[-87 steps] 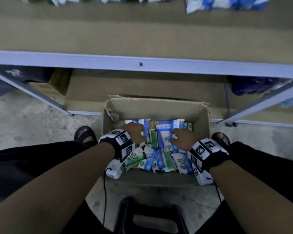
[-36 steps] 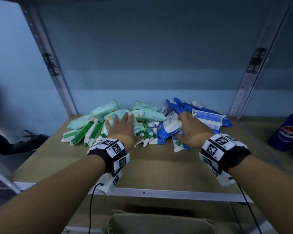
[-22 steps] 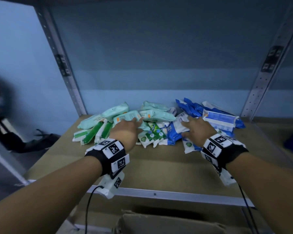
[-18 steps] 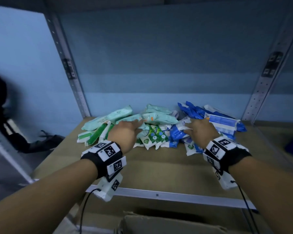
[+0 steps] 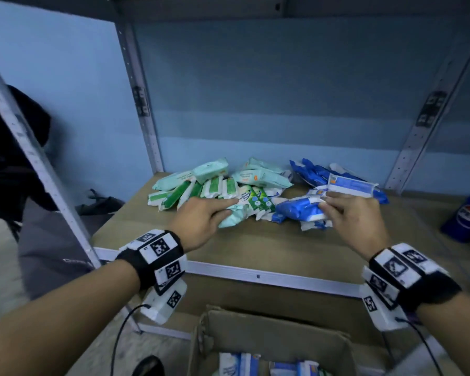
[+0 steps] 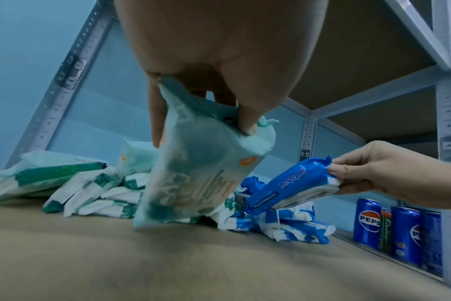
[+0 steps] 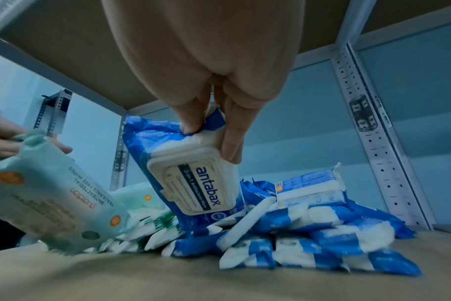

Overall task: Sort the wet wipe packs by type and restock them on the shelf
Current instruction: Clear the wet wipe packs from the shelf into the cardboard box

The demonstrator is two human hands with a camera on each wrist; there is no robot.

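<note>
From the head camera we see our left hand [image 5: 201, 222] with fingers curled round a pale mint pack [image 5: 232, 217] at the front of the heap, and our right hand [image 5: 354, 215] pinching a blue pack [image 5: 296, 210] by its end. Both packs are partly covered by our fingers. Green and mint packs lie left on the shelf board [image 5: 255, 248], blue ones right. A cardboard box [image 5: 269, 337] below is cut off by the frame's bottom edge; a few blue and white packs show inside. The board's front strip is bare.

At the left wrist, the mint pack [image 6: 201, 173] hangs tilted from thumb and fingers, its print blurred, its lower corner close to the board; we cannot tell if it touches. Pepsi cans [image 6: 368, 224] stand at the right.

At the right wrist, thumb and fingers grip the top of the blue pack [image 7: 193, 173], labelled antabax, lid facing us, its lower end on the blue heap [image 7: 322, 244].
</note>
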